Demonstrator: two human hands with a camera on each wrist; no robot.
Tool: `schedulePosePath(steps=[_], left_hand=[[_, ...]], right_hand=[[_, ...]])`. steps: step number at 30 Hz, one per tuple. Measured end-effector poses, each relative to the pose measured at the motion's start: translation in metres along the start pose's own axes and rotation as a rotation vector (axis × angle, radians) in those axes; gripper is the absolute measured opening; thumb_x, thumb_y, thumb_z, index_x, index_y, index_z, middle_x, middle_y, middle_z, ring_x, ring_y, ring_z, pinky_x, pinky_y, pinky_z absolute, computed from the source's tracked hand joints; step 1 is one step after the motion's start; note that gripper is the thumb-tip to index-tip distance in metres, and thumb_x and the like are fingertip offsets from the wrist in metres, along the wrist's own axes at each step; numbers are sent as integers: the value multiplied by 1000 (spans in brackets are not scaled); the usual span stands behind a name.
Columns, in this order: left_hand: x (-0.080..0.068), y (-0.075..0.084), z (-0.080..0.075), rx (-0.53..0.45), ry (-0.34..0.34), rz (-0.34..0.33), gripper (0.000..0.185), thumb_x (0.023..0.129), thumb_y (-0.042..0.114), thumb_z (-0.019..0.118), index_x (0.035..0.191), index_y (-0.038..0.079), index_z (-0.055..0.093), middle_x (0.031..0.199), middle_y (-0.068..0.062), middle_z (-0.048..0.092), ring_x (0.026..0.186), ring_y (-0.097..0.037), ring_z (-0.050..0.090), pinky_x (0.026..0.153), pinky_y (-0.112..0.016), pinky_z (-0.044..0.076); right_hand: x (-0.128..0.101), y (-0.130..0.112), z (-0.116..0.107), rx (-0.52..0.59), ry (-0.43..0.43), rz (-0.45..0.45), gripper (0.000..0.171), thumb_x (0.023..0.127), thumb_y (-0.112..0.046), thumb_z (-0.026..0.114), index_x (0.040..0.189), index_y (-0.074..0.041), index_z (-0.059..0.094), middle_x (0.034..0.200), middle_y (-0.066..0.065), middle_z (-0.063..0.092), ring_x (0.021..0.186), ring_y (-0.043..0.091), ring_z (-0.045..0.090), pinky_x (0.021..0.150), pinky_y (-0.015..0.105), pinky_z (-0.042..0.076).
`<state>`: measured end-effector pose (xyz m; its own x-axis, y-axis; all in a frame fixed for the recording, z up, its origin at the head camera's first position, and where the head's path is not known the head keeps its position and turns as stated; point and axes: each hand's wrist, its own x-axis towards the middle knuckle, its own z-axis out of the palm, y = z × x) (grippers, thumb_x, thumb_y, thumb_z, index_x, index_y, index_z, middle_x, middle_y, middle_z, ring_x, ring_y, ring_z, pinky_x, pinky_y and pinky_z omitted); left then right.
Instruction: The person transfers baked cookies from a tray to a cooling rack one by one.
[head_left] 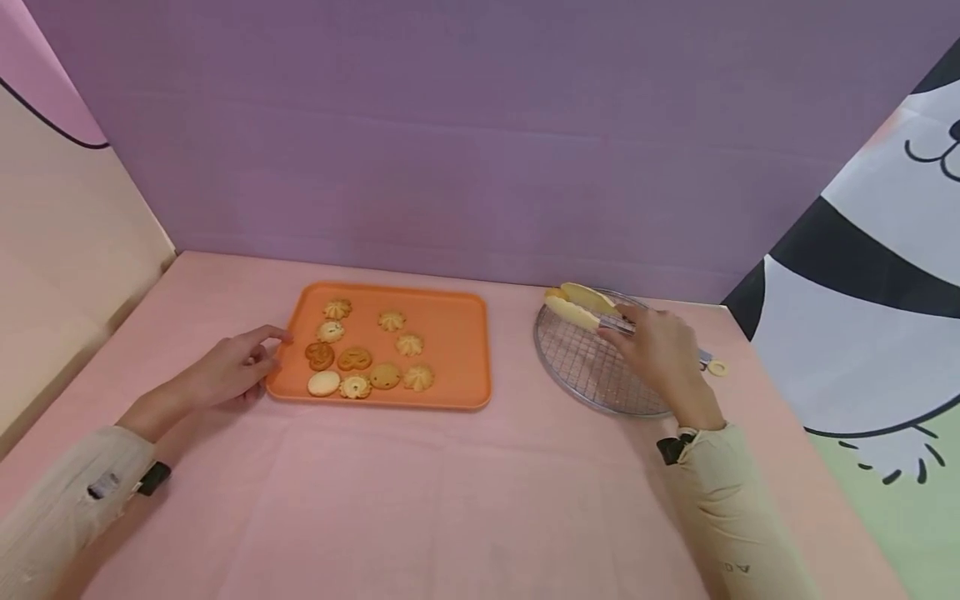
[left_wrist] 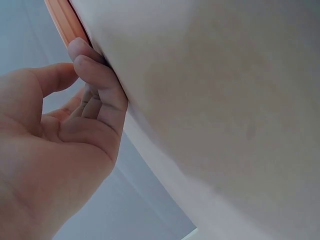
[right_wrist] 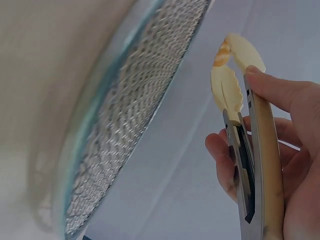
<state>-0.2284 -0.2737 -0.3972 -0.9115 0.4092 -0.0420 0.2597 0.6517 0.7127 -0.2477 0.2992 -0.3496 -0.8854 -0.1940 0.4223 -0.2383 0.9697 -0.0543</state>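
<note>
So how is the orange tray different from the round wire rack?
The orange tray is a solid rectangle, while the wire rack is a round see-through metal mesh. The tray holds many cookies; the rack holds none. The left hand touches the tray's edge, while the right hand holds tongs over the rack. Both lie flat on the pink table.

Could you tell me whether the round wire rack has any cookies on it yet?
Empty: the wire rack shows bare mesh, and the cookies lie on the orange tray.
</note>
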Motion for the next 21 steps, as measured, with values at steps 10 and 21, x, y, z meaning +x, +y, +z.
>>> schedulePosePath(steps=[10, 21], left_hand=[[7, 1, 2, -1, -8, -7, 41, 100, 7, 55, 140, 1, 45, 73, -6, 57, 54, -18, 56, 49, -29, 47], [2, 1, -3, -39, -44, -54, 41, 101, 8, 55, 140, 2, 44, 75, -8, 56, 56, -19, 55, 49, -29, 48]], right_hand=[[-1, 16, 2, -7, -9, 47, 53, 85, -32, 79, 121, 4, 68, 59, 13, 58, 52, 22, 39, 43, 35, 33], [-3, 23, 11, 17, 11, 80, 52, 85, -33, 79, 120, 4, 69, 61, 15, 60, 48, 21, 39, 38, 33, 28]])
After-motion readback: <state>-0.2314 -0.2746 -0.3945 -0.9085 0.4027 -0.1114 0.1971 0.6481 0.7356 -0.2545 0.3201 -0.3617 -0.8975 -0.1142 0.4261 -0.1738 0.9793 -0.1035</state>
